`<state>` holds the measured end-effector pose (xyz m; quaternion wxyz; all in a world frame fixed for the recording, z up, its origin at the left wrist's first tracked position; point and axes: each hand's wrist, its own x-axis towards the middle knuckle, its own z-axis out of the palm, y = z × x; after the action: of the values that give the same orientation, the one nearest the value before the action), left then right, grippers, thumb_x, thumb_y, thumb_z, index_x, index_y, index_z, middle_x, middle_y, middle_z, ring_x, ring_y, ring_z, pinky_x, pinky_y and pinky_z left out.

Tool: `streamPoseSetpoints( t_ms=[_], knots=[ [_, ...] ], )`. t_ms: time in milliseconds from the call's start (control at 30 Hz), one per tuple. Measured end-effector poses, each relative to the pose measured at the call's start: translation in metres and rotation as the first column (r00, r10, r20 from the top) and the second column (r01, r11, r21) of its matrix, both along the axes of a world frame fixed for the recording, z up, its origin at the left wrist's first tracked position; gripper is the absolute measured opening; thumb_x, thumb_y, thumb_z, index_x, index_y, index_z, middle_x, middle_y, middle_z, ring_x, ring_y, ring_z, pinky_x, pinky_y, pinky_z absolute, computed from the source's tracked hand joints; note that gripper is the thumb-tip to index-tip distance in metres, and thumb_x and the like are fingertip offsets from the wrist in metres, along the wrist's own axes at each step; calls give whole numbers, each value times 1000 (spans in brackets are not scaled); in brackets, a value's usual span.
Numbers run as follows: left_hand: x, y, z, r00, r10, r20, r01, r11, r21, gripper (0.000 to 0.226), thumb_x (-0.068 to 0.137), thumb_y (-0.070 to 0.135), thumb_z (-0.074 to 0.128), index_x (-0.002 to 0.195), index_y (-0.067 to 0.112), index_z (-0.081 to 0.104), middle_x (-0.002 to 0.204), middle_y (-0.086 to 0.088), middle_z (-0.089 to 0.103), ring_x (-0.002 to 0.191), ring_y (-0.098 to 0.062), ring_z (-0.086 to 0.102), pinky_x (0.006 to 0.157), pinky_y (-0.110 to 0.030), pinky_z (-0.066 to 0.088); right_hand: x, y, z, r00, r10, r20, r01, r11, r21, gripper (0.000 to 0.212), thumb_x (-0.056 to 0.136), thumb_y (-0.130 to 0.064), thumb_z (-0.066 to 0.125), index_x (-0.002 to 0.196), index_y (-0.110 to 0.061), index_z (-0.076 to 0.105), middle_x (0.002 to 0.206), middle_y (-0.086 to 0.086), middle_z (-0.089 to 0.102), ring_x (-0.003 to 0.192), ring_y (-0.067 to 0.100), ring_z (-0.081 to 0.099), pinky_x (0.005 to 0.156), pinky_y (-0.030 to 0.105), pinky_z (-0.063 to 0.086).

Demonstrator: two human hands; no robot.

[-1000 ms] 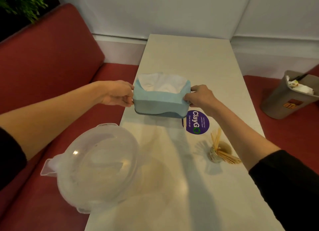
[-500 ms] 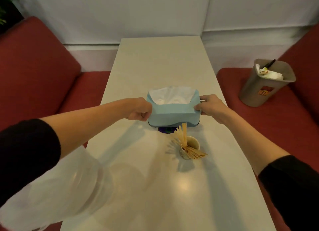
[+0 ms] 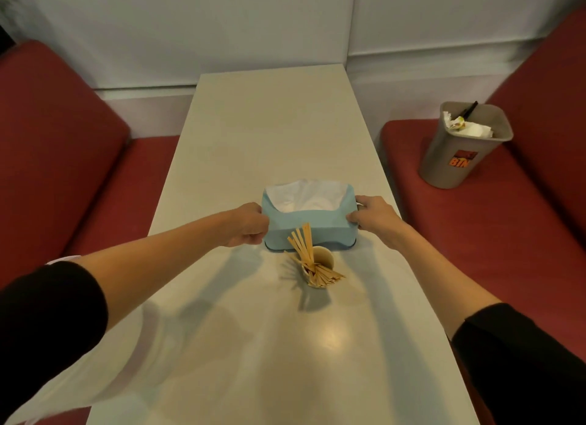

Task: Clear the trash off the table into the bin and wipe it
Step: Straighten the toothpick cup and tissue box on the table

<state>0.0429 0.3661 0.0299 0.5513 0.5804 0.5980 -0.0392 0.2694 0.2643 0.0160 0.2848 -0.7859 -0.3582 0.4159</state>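
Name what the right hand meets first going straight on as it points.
The blue tissue box: the right hand grips its right end and points leftward across it, probably toward the left hand.

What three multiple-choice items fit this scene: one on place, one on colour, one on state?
1. Where does the bin stand? A. on the floor B. on the red seat at the right C. on a shelf
2. What colour is the tissue box? A. light blue B. green C. yellow
3. What do the left hand and the right hand do? A. lie open B. grip the box's ends C. hold a cloth
Key: B, it rests on the seat cushion; A, its sides are pale blue; B, curled fingers hold each end.
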Motion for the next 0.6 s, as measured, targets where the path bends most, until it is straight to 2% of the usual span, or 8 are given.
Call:
streamPoseSetpoints(
  t_ms=[67, 133, 167, 267, 333, 467, 533, 600],
  knots=[
    [-4, -3, 0, 999, -9, -31, 10, 1000, 6, 35, 87, -13, 40, 113, 9, 50, 96, -11, 41, 77, -20, 34, 67, -26, 37, -3, -2, 0, 999, 26, 20, -26, 1000, -17, 46, 89, -8, 56, 135, -9, 51, 123, 13, 60, 109, 29, 56, 92, 41, 51],
    [-7, -5, 7, 996, -49, -78, 50, 999, 16, 62, 86, -12, 40, 144, 12, 33, 99, -9, 47, 82, -21, 41, 76, -27, 44, -8, -4, 4, 995, 69, 67, -67, 997, -34, 45, 91, -9, 54, 136, -7, 47, 128, 14, 56, 109, 29, 53, 84, 34, 47],
    [-8, -5, 12, 991, -80, -107, 85, 996, 37, 70, 85, -10, 42, 149, 12, 24, 103, -10, 49, 87, -23, 46, 85, -31, 46, -10, -4, 8, 991, 84, 106, -82, 996, -25, 47, 92, -9, 53, 138, -7, 43, 133, 15, 52, 114, 29, 50, 85, 33, 44],
    [-10, -4, 38, 986, -104, -132, 126, 978, 166, 76, 87, -1, 51, 153, 13, 17, 137, -14, 45, 123, -28, 46, 101, -38, 38, -18, -2, 36, 969, 62, 237, -87, 992, 94, 57, 96, -10, 50, 149, -7, 28, 152, 11, 35, 137, 30, 34, 106, 35, 33],
    [-14, -4, 58, 981, -128, -146, 169, 934, 316, 72, 90, 6, 55, 153, 13, 21, 153, -12, 32, 137, -28, 36, 105, -35, 34, -25, 1, 62, 951, 56, 303, -122, 971, 206, 54, 96, -10, 49, 147, -8, 33, 150, 10, 38, 136, 27, 37, 105, 29, 32],
    [-31, -12, 105, 958, -198, -206, 280, 793, 541, 55, 92, 14, 56, 145, 15, 40, 148, -10, 40, 131, -27, 42, 95, -29, 37, -49, 5, 115, 922, 87, 377, -231, 905, 357, 45, 93, -10, 49, 137, -13, 49, 140, 5, 51, 105, 16, 52, 81, 18, 33],
    [-49, -19, 130, 963, -197, -183, 268, 764, 587, 49, 92, 16, 57, 140, 17, 47, 145, -9, 45, 129, -26, 45, 93, -28, 38, -70, 1, 139, 927, 103, 362, -257, 874, 412, 41, 93, -10, 50, 133, -15, 54, 138, 2, 52, 94, 11, 53, 78, 16, 34],
    [-69, -27, 150, 971, -189, -149, 241, 750, 616, 44, 93, 16, 58, 136, 18, 52, 141, -7, 50, 125, -23, 48, 93, -28, 39, -93, -4, 155, 930, 139, 339, -288, 851, 440, 38, 93, -11, 50, 129, -16, 57, 136, 2, 54, 95, 11, 55, 81, 19, 37]
  ],
)
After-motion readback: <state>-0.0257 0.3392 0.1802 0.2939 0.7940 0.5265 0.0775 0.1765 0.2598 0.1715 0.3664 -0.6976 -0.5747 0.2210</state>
